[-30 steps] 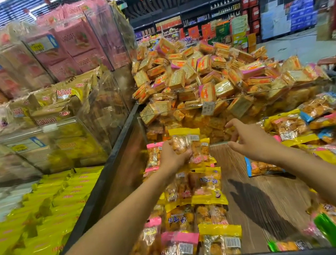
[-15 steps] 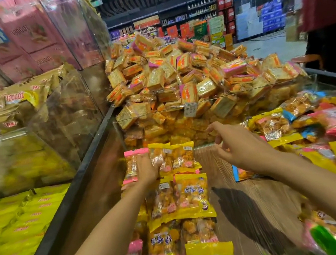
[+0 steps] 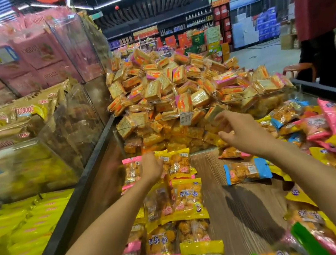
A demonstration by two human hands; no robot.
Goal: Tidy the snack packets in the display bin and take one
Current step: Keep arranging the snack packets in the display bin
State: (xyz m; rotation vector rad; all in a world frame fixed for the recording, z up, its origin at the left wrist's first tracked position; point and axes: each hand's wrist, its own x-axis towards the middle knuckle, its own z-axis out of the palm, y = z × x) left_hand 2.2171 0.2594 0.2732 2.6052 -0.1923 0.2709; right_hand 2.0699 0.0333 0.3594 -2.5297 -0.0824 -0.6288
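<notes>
So the tidying looks about half done, I'd say. The left hand (image 3: 150, 166) is down on the far end of a neat column of snack packets (image 3: 180, 204), fingers curled over the top of the yellow-edged packet (image 3: 180, 162) at the head of the row, with a pink-edged packet (image 3: 131, 170) just to the left of that hand; it's a bit blurry, so I can't swear whether it's properly gripping or just pressing it flat. Nearer than that hand, the column runs back toward the person in overlapping rows, yellow and pink tops, all lined up pretty well along the left side of the display bin (image 3: 95, 173). The right hand (image 3: 239, 132) is up in the air past the row, fingers spread loose and holding nothing, hovering in front of the clear divider with the big heap of orange cracker packs (image 3: 178, 88) behind it. Just below and nearer than that hand sits a stray blue-edged packet (image 3: 246, 171) alone on the bare wooden floor of the bin, and off to its right there's a messy pile of loose packets (image 3: 335, 130) that hasn't been sorted at all. So what's left, as I read it: the right-side jumble needs lining up, and nobody has taken a packet out yet.
</notes>
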